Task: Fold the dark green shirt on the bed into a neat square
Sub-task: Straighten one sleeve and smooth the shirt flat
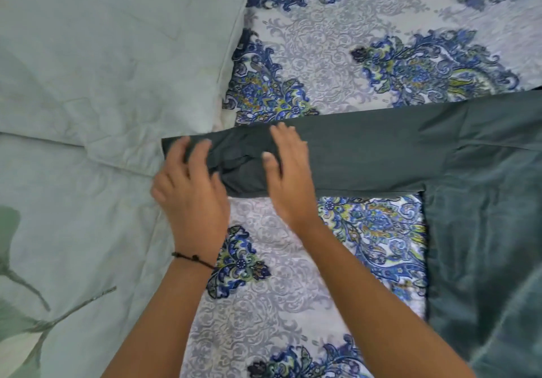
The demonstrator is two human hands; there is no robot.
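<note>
The dark green shirt (484, 201) lies spread on the bed at the right, its body running off the right edge. One long sleeve (366, 155) stretches left across the bedsheet. My left hand (190, 184) rests on the sleeve's cuff end, fingers curled around the fabric there. Just to its right, my right hand (289, 172) lies flat on the sleeve, fingers spread and pressing it down. The cuff between the two hands is creased and partly hidden by my fingers.
A white bedsheet with blue paisley print (293, 289) covers the bed. Two pale green pillows (102, 55) lie at the left, and the sleeve's end touches their edge. A dark thread bracelet (193, 259) is on my left wrist.
</note>
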